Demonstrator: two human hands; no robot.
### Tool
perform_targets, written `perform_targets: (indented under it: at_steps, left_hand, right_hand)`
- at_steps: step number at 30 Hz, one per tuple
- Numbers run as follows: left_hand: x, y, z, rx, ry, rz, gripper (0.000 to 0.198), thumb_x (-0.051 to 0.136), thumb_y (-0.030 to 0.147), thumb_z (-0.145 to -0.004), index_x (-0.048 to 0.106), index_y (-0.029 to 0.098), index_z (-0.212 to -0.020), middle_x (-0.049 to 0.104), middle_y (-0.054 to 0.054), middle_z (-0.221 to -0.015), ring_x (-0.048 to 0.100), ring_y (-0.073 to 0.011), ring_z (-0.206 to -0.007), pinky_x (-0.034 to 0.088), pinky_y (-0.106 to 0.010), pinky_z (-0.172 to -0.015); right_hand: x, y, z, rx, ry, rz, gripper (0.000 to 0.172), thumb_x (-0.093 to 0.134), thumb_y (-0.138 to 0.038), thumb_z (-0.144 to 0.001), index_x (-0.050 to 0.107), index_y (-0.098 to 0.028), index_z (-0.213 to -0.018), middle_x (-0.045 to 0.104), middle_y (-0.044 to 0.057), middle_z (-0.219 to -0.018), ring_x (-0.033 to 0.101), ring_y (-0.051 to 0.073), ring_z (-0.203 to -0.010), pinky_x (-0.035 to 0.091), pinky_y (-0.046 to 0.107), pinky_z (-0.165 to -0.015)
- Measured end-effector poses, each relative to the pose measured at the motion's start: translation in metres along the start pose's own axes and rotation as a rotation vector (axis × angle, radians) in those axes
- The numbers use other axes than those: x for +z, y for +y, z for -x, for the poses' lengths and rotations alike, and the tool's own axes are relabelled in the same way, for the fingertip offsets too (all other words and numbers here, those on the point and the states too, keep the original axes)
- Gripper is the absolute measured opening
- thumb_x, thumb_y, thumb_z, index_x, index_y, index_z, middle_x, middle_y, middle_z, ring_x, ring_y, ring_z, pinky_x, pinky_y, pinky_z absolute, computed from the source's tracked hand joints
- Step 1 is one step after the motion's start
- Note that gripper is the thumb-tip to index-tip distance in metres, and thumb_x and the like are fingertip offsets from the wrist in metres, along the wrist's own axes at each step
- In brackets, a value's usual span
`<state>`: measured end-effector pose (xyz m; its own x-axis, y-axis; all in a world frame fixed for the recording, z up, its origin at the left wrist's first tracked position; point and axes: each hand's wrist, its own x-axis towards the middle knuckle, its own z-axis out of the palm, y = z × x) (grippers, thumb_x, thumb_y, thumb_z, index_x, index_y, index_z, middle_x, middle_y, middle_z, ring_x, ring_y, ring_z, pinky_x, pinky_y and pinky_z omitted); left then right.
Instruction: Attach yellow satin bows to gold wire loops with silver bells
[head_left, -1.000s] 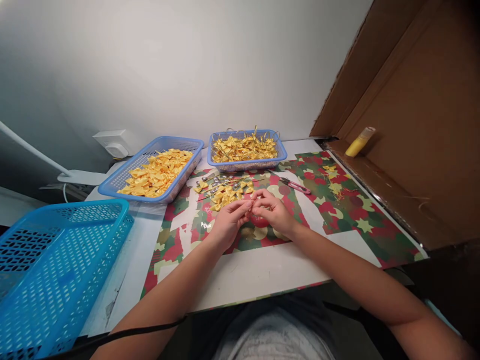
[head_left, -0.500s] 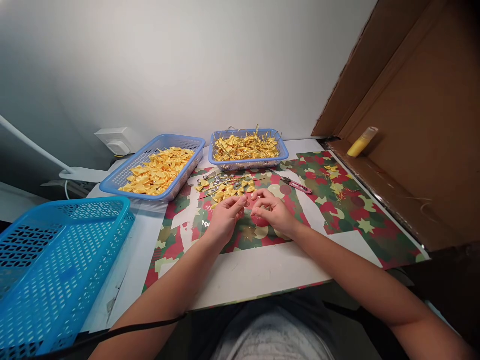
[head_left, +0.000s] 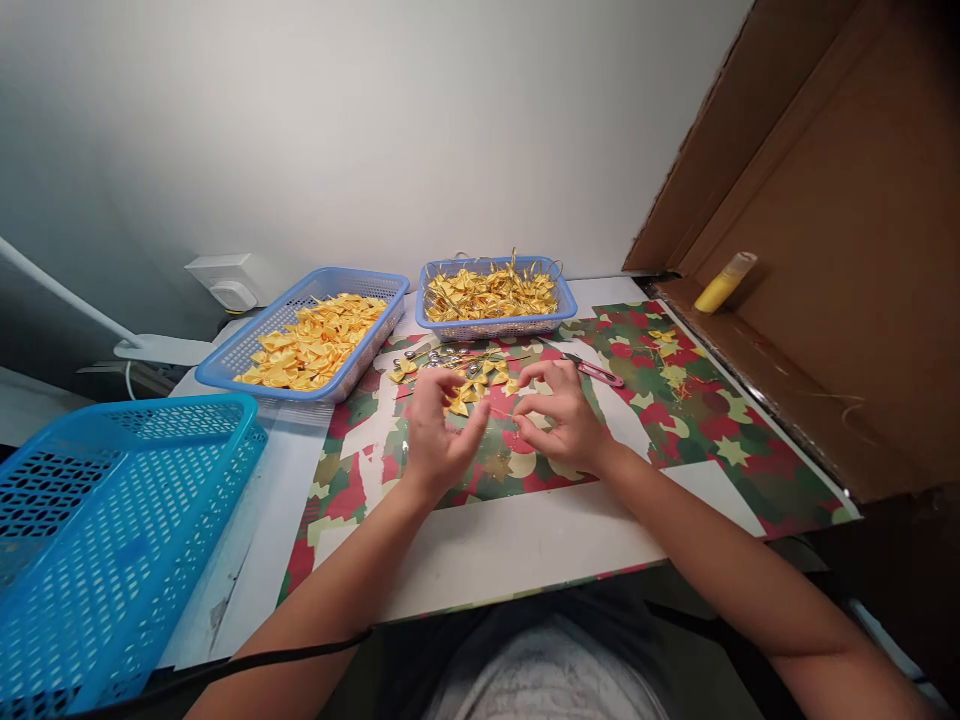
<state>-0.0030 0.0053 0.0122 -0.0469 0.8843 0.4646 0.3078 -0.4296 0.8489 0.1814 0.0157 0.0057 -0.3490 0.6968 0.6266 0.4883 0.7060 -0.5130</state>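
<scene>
Unlike half a second ago, the left hand (head_left: 439, 437) is spread; between the hands runs a thread (head_left: 502, 412), seemingly pinched by the right hand (head_left: 562, 422). One turquoise basket (head_left: 225, 460), two blue baskets (head_left: 495, 326), one pink snips (head_left: 600, 374). The thread looks thin, pale (its ends are unclear).
</scene>
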Motion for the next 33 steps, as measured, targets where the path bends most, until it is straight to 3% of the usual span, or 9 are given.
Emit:
perform_targets:
  at_steps: [2,3,5,7,9,11,17,24,33]
  left_hand:
    - [-0.001,0.004,0.001,0.155,-0.253,-0.087,0.022,0.065,0.026,-0.082,0.058,0.023,-0.102,0.060,-0.008,-0.115,0.051,-0.0242,-0.111,0.036,-0.034,-0.094]
    - [0.000,0.005,0.002,0.157,-0.376,-0.100,0.020,0.061,0.027,-0.085,0.058,0.022,-0.105,0.061,-0.008,-0.116,0.051,-0.0247,-0.112,0.036,-0.034,-0.094]
    - [0.000,0.007,0.002,0.062,-0.555,-0.102,0.015,0.049,0.031,-0.093,0.059,0.020,-0.096,0.064,-0.006,-0.096,0.057,-0.0210,-0.091,0.039,-0.031,-0.081]
    - [0.001,0.006,0.003,-0.055,-0.619,-0.074,0.029,0.039,0.035,-0.096,0.054,0.020,-0.077,0.053,0.000,-0.068,0.047,-0.0157,-0.064,0.035,-0.028,-0.063]
    - [0.001,0.005,0.003,-0.122,-0.615,-0.011,0.038,0.036,0.038,-0.097,0.044,0.020,-0.065,0.038,0.003,-0.059,0.035,-0.0135,-0.056,0.028,-0.027,-0.057]
    - [0.001,0.004,0.004,-0.159,-0.581,0.072,0.038,0.038,0.040,-0.096,0.040,0.020,-0.063,0.034,0.004,-0.060,0.031,-0.0131,-0.057,0.026,-0.027,-0.057]
    - [0.002,0.002,0.006,-0.230,-0.519,0.240,0.038,0.041,0.045,-0.094,0.041,0.020,-0.064,0.035,0.002,-0.064,0.030,-0.0140,-0.061,0.027,-0.028,-0.059]
    - [0.003,0.003,0.006,-0.220,-0.537,0.223,0.041,0.043,0.048,-0.092,0.039,0.020,-0.062,0.033,0.003,-0.063,0.029,-0.0137,-0.060,0.026,-0.027,-0.058]
    - [0.003,0.002,0.006,-0.236,-0.550,0.208,0.042,0.045,0.049,-0.091,0.040,0.020,-0.061,0.033,0.003,-0.061,0.029,-0.0135,-0.059,0.025,-0.027,-0.057]
  right_hand:
    - [-0.003,0.002,0.000,-0.081,-0.035,0.039,0.011,0.061,-0.022,-0.079,0.064,-0.026,-0.069,0.059,0.005,-0.104,0.045,0.026,-0.097,0.038,0.046,-0.090]
    - [-0.004,0.003,-0.001,-0.105,-0.058,0.056,0.010,0.061,-0.025,-0.080,0.065,-0.027,-0.071,0.060,0.005,-0.105,0.046,0.026,-0.096,0.038,0.047,-0.090]
    - [-0.006,0.005,0.000,-0.130,-0.087,0.094,0.009,0.060,-0.026,-0.081,0.065,-0.028,-0.074,0.061,0.005,-0.106,0.046,0.027,-0.097,0.038,0.047,-0.089]
    - [-0.007,0.005,0.000,-0.137,-0.091,0.123,0.009,0.059,-0.024,-0.082,0.064,-0.028,-0.075,0.062,0.005,-0.106,0.046,0.027,-0.097,0.039,0.046,-0.088]
    - [-0.008,0.005,0.000,-0.134,-0.084,0.115,0.008,0.058,-0.023,-0.081,0.064,-0.027,-0.077,0.061,0.005,-0.106,0.047,0.027,-0.098,0.039,0.046,-0.088]
    - [-0.010,0.004,0.001,-0.133,-0.068,0.086,0.007,0.058,-0.023,-0.080,0.063,-0.027,-0.082,0.060,0.005,-0.105,0.047,0.027,-0.098,0.040,0.047,-0.089]
    - [-0.014,-0.001,0.000,-0.103,0.006,0.012,0.009,0.058,-0.019,-0.075,0.062,-0.025,-0.081,0.059,0.005,-0.098,0.050,0.025,-0.092,0.040,0.044,-0.084]
    - [-0.008,-0.005,0.001,-0.073,0.028,-0.032,0.005,0.062,-0.021,-0.075,0.062,-0.026,-0.076,0.059,0.004,-0.093,0.051,0.024,-0.091,0.041,0.043,-0.084]
    - [-0.007,-0.007,0.000,-0.046,0.043,-0.036,0.013,0.057,-0.015,-0.075,0.063,-0.026,-0.070,0.061,0.003,-0.088,0.050,0.023,-0.086,0.041,0.043,-0.081]
